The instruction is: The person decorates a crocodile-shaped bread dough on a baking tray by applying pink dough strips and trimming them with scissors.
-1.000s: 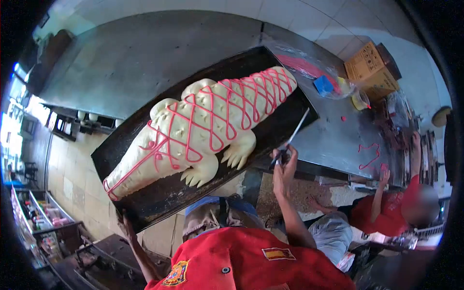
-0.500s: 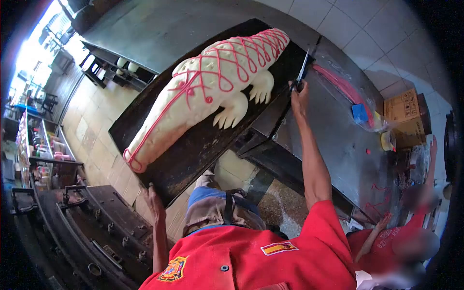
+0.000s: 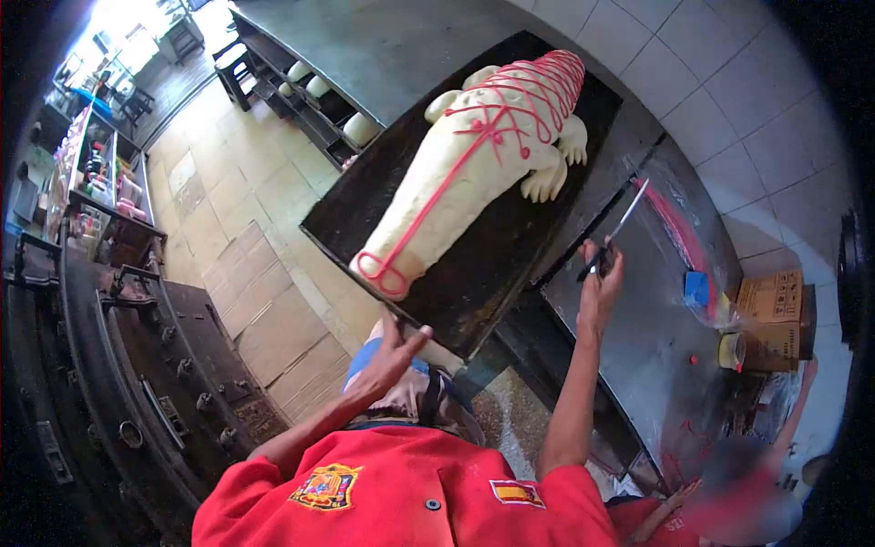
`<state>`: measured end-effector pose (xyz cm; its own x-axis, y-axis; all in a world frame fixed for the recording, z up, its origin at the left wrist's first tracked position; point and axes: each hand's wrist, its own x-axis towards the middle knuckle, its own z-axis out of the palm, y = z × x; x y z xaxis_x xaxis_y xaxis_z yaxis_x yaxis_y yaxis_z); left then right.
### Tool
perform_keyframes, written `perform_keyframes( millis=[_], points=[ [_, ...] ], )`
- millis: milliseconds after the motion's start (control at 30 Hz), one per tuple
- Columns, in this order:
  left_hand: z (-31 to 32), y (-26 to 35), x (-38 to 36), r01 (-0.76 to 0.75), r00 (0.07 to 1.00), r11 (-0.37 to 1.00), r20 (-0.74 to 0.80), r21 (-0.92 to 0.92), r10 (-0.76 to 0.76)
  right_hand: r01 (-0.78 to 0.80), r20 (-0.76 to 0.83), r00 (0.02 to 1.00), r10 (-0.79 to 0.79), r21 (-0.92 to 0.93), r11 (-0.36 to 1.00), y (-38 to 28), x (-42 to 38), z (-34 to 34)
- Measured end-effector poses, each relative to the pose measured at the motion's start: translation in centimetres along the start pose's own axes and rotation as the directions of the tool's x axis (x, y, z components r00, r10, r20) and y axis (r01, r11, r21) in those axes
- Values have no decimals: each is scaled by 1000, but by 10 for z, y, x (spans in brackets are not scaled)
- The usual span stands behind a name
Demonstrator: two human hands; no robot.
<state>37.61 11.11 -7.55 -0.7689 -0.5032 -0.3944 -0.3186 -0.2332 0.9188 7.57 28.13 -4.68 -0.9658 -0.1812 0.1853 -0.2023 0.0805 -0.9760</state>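
Note:
My right hand [image 3: 602, 283] grips a pair of scissors [image 3: 630, 211], black-handled, with the blades pointing up and away from me. At the near edge of a dark baking tray [image 3: 456, 319], my left hand [image 3: 394, 357] holds the rim, part of its fingers hidden by the tray. On the tray lies a large crocodile-shaped piece of pale dough [image 3: 456, 196], with clawed feet at its sides. Pink dough strips [image 3: 437, 201] run along it, criss-crossed at the far end and looped at the near end.
The tray rests partly on a metal worktable [image 3: 602, 337]. Pink strips in plastic [image 3: 674, 228], a blue object [image 3: 696, 289], a plastic tub [image 3: 732, 350] and a cardboard box [image 3: 773, 310] are at right. Another person [image 3: 729, 501] works there. Dark oven doors [image 3: 137, 401] stand at left.
In my view, the tray with the dough has shifted right and turned. My left hand now shows farther right along the tray's near edge; the scissors have moved lower and to the right.

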Motion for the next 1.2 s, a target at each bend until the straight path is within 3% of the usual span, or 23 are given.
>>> perform_keyframes(
  millis=[100,200,233,267,300,333,367,400,433,467,533,600,633,700,733,933,967,1133,1200],
  points=[
    [17,16,2,40,993,999,107,-1,-40,-15,1,1000,15,20,1000,-12,-24,2],
    [11,8,15,-203,975,932,153,301,164,-57,1,998,57,37,998,-40,-43,16],
    [-7,20,21,-164,915,904,403,394,-9,-53,-9,999,53,33,998,-52,-47,23],
    [-29,34,27,-155,775,859,599,488,-201,-72,21,997,72,28,997,-64,-54,33],
    [-52,73,37,-180,642,854,716,488,-273,-94,49,994,93,23,995,-75,-60,44],
    [-79,85,44,-293,631,900,772,323,-72,-96,40,995,95,19,995,-88,-64,56],
    [-105,113,53,-351,703,835,709,424,-64,-148,99,985,143,45,988,-101,-69,68],
    [-124,120,66,-281,833,901,550,330,59,-204,159,969,191,68,977,-112,-74,83],
    [-135,121,84,-290,934,941,266,174,238,-287,223,942,250,153,946,-124,-80,102],
    [-148,126,107,-395,918,848,111,353,382,-367,288,911,296,233,901,-132,-85,125],
    [-171,110,161,-344,926,806,34,482,375,-552,421,816,395,366,750,-133,-90,176],
    [-177,103,197,-85,987,935,156,343,33,-721,629,681,375,488,492,-126,-80,229],
    [-178,90,214,-96,973,952,228,290,29,-747,641,660,391,507,430,-117,-73,255],
    [-173,79,235,-63,944,905,319,420,-82,-792,658,610,441,508,338,-101,-52,299],
    [-171,79,239,-88,929,867,356,490,-106,-794,630,606,485,510,329,-96,-40,316],
    [-181,96,245,-152,851,865,508,477,-131,-762,493,639,590,507,402,-81,12,374],
    [-182,85,247,-246,847,876,531,416,-14,-745,474,650,593,550,377,-77,17,380],
    [-187,92,253,-213,811,896,582,389,-60,-727,403,664,630,542,421,-77,36,396],
    [-190,98,257,-139,760,895,625,425,-178,-703,343,680,648,556,444,-76,39,399]
  ],
)
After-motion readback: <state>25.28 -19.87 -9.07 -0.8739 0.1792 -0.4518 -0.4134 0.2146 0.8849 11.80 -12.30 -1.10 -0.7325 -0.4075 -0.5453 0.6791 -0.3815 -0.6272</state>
